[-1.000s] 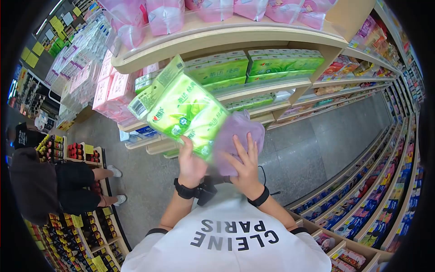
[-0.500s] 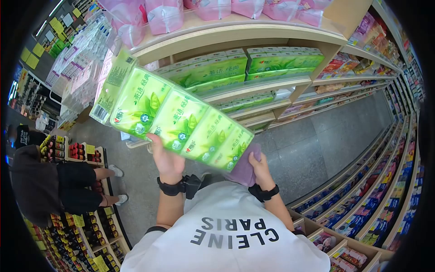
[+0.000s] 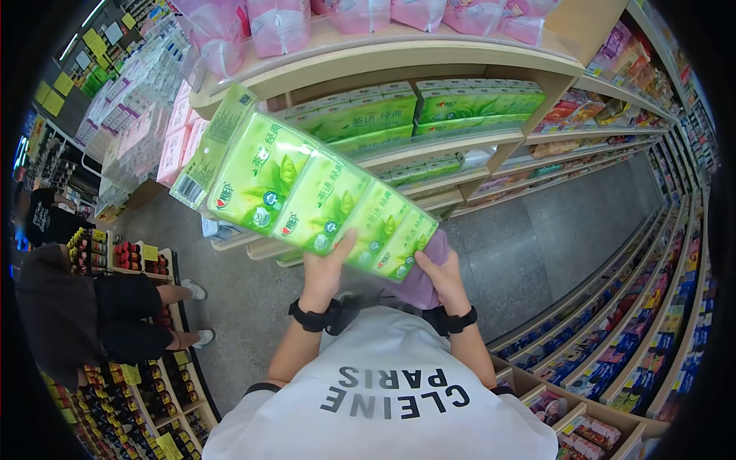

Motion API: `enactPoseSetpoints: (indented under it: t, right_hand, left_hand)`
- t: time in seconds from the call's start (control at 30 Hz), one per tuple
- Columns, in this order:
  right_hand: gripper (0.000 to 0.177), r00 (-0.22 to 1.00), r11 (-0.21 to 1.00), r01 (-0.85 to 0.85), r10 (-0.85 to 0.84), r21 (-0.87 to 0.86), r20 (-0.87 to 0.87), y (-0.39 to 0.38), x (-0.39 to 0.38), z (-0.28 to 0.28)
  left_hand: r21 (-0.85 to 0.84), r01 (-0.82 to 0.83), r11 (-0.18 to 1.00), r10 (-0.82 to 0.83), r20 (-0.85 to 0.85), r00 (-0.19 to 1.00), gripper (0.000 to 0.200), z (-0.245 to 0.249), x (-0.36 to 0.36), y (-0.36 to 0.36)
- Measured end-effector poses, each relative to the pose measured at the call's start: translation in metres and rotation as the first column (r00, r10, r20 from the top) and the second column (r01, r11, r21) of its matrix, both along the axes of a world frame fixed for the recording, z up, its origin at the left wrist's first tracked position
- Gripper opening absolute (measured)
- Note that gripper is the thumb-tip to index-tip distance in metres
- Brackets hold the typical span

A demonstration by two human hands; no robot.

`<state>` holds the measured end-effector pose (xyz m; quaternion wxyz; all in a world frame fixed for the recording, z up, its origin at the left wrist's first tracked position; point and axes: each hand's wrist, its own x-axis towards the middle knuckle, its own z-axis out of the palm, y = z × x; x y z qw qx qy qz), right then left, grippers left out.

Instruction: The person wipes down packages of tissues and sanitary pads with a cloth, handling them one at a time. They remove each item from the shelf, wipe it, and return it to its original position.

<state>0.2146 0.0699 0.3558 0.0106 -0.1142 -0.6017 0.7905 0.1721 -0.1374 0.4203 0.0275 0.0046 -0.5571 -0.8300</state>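
Observation:
A long green multi-pack of tissues [image 3: 314,188] in clear plastic slants across the middle, its hang tab and barcode at the upper left. My left hand [image 3: 326,270] grips its lower edge, thumb on the front and fingers hidden behind. At the pack's near right end, my right hand [image 3: 446,285] is closed on a folded purple cloth [image 3: 418,288], with the thumb reaching onto the pack's corner. Similar green tissue packs [image 3: 479,105] stand in rows on the shelf beyond.
Pink bags [image 3: 353,17] line the shelf top ahead. White and pink packs [image 3: 126,130] are stacked at the left. A person in dark clothes [image 3: 57,314] stands beside a rack of jars [image 3: 157,383]. Stocked shelves [image 3: 636,314] curve along the right.
My left hand has slid right along the pack's lower edge toward my right hand. The pack has shifted slightly right and down. My right hand keeps hold of the cloth.

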Motion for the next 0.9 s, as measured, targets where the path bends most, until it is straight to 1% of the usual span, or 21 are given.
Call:
enactPoseSetpoints:
  t: [0.03,0.13,0.23,0.33,0.37,0.47,0.5,0.57,0.6,0.63,0.67,0.73,0.77,0.83,0.87,0.9]
  right_hand:
    - [0.030,1.000,0.994,-0.002,0.002,0.109,0.008,0.004,0.000,-0.002]
    - [0.028,0.993,0.966,0.113,-0.115,0.231,-0.006,0.010,0.002,0.007]
    - [0.028,0.957,0.920,0.290,-0.269,0.264,-0.112,0.012,0.004,0.036]
    - [0.027,0.840,0.853,0.483,-0.387,0.200,-0.380,0.001,0.012,0.084]
    - [0.033,0.797,0.826,0.519,-0.376,0.219,-0.472,0.001,0.012,0.094]
    - [0.033,0.578,0.687,0.688,-0.322,0.235,-0.750,-0.005,0.006,0.122]
    - [0.034,0.611,0.668,0.667,-0.238,0.329,-0.755,-0.007,0.002,0.124]
    - [0.036,0.675,0.604,0.614,-0.070,0.507,-0.734,-0.014,-0.004,0.126]
    - [0.035,0.726,0.659,0.540,-0.050,0.524,-0.686,-0.021,-0.006,0.122]
    - [0.035,0.771,0.710,0.461,-0.023,0.533,-0.636,-0.029,-0.009,0.113]
    - [0.034,0.811,0.756,0.376,0.011,0.535,-0.585,-0.034,-0.012,0.105]
    - [0.033,0.857,0.830,0.262,0.033,0.491,-0.514,-0.037,-0.015,0.092]
    - [0.032,0.879,0.862,0.205,0.047,0.464,-0.475,-0.038,-0.016,0.086]
    - [0.031,0.885,0.846,0.142,0.124,0.513,-0.450,-0.042,-0.014,0.078]
    - [0.031,0.886,0.837,0.110,0.162,0.537,-0.435,-0.045,-0.013,0.073]
    - [0.031,0.895,0.840,0.092,0.166,0.535,-0.415,-0.047,-0.011,0.066]
  left_hand:
    - [-0.013,-0.028,1.000,0.028,-0.003,1.000,0.042,-0.001,-0.001,-0.002]
    - [-0.226,-0.037,0.973,0.035,-0.014,0.999,0.037,-0.006,-0.005,-0.015]
    - [-0.388,-0.050,0.920,0.008,-0.109,0.994,0.034,-0.003,-0.008,-0.014]
    - [-0.647,-0.052,0.761,-0.119,-0.219,0.969,0.034,-0.018,-0.003,-0.003]
    - [-0.715,-0.054,0.697,-0.164,-0.233,0.959,0.037,-0.020,-0.002,-0.001]
    - [-0.733,-0.055,0.678,-0.231,-0.284,0.930,0.042,-0.015,0.007,0.010]
    - [-0.732,-0.079,0.676,-0.239,-0.320,0.917,0.048,-0.012,0.010,0.015]
    - [-0.760,-0.059,0.647,-0.293,-0.319,0.901,0.049,-0.013,0.014,0.021]
    - [-0.774,-0.051,0.631,-0.319,-0.318,0.893,0.049,-0.013,0.016,0.023]
    - [-0.773,-0.014,0.634,-0.317,-0.276,0.907,0.047,-0.014,0.018,0.024]
    - [-0.760,-0.028,0.650,-0.301,-0.291,0.908,0.043,-0.015,0.019,0.023]
    - [-0.732,-0.054,0.679,-0.269,-0.316,0.910,0.034,-0.017,0.020,0.021]
    - [-0.704,-0.026,0.710,-0.246,-0.282,0.927,0.033,-0.019,0.019,0.019]
    - [-0.639,0.029,0.769,-0.206,-0.203,0.957,0.031,-0.025,0.021,0.015]
    - [-0.575,-0.012,0.818,-0.151,-0.235,0.960,0.029,-0.029,0.020,0.015]
    - [-0.505,-0.055,0.861,-0.094,-0.264,0.960,0.027,-0.032,0.017,0.017]
